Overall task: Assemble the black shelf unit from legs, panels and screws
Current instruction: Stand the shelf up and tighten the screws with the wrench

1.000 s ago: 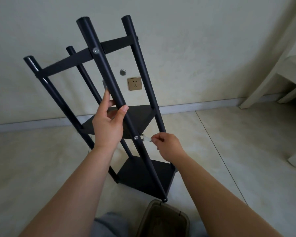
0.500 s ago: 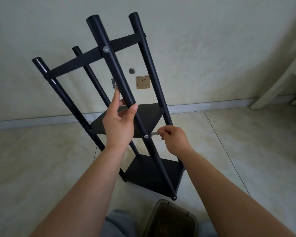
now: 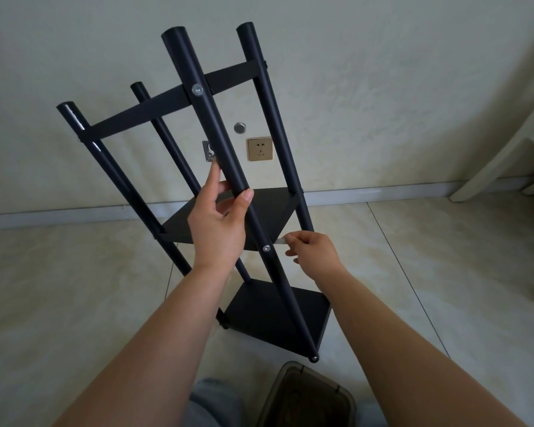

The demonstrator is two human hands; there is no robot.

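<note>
At frame centre, the black shelf unit [image 3: 259, 312] stands tilted on the floor. Your left hand [image 3: 218, 229] grips its nearest leg [image 3: 219, 143], thumb and fingers curled round it. Your right hand [image 3: 313, 252] pinches a small metal tool [image 3: 280, 241] beside the middle screw [image 3: 266, 248]. At lower centre, a brown container [image 3: 305, 399] sits; contents cannot be determined.

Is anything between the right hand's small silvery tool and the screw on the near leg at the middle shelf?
Nothing visible. The right hand pinches the tool just right of the screw, with only open air between. The left hand grips the near leg above it.
</note>
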